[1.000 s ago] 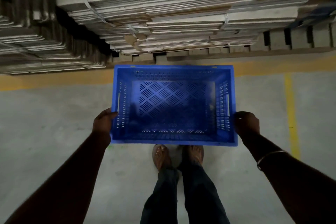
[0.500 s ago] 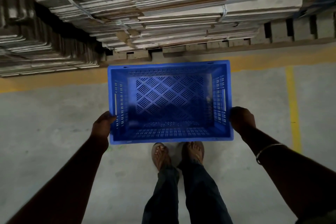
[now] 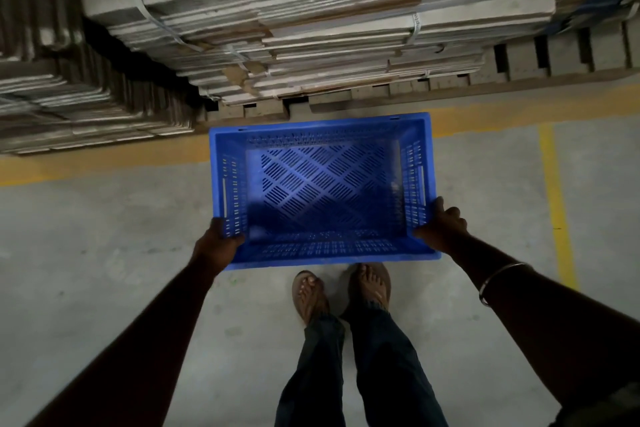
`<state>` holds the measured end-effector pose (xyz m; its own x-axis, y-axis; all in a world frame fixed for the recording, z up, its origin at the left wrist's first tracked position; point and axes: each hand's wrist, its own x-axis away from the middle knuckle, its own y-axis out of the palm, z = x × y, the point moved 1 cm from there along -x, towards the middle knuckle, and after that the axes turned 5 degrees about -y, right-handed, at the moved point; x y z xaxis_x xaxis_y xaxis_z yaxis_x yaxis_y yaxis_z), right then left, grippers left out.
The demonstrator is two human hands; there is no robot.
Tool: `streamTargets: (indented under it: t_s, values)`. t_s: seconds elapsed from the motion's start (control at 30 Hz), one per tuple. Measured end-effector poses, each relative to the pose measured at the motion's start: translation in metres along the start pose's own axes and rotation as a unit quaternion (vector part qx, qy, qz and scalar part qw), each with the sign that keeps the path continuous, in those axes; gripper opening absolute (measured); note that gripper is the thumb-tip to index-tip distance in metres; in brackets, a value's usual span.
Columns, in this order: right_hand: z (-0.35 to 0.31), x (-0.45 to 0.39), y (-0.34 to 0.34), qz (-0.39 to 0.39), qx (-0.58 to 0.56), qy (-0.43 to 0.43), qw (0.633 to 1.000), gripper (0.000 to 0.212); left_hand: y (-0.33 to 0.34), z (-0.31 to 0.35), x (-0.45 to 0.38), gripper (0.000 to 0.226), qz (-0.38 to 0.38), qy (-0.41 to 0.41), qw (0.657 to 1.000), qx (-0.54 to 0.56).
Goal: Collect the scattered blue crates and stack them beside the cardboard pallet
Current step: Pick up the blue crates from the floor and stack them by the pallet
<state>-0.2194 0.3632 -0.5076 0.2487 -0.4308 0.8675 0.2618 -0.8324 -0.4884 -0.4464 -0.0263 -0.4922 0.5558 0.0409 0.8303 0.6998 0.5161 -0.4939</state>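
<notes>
Now | blue crate (image 3: 322, 191) held over the floor (image 3: 104, 253) beside the cardboard pallet (image 3: 311, 28) | left hand (image 3: 216, 246) and right hand (image 3: 445, 227) grip the side walls, fingers curled | looks light, stiff, empty; hold by the rims.

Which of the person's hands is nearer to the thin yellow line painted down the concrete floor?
Right. The right hand holds the blue slotted plastic crate on the side facing the thin yellow line; the left hand holds the opposite side.
</notes>
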Motion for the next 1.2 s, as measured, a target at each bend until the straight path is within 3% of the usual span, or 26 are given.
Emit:
streamTargets:
  t_s: [0.13,0.3,0.43,0.63,0.77,0.87,1.03,1.2]
  values:
    - [-0.015,0.035,-0.021,0.023,0.007,-0.047,0.999,0.085,0.003,0.034,0.061,0.068,0.006,0.043,0.998,-0.050]
    - [-0.025,0.117,-0.058,0.110,-0.076,-0.144,0.980,0.070,-0.006,0.085,0.153,0.059,0.005,0.197,0.971,-0.132]
    - [-0.002,0.192,-0.068,0.126,-0.133,-0.181,0.966,0.051,-0.010,0.104,0.223,0.057,-0.032,0.229,0.962,-0.147]
    - [0.049,0.281,-0.082,0.160,-0.161,-0.141,0.964,0.066,-0.019,0.115,0.300,0.060,-0.105,0.264,0.935,-0.214]
    - [0.077,0.337,-0.089,0.212,-0.187,-0.124,0.951,0.067,-0.025,0.137,0.337,0.076,-0.153,0.309,0.903,-0.255]
    - [0.100,0.373,-0.084,0.246,-0.217,-0.104,0.939,0.067,-0.022,0.156,0.351,0.059,-0.180,0.345,0.882,-0.266]
    - [0.135,0.428,-0.064,0.264,-0.271,-0.052,0.924,0.068,-0.006,0.180,0.385,0.054,-0.212,0.397,0.851,-0.270]
    - [0.184,0.477,-0.060,0.291,-0.302,-0.007,0.908,0.067,0.021,0.202,0.427,0.048,-0.279,0.452,0.788,-0.311]
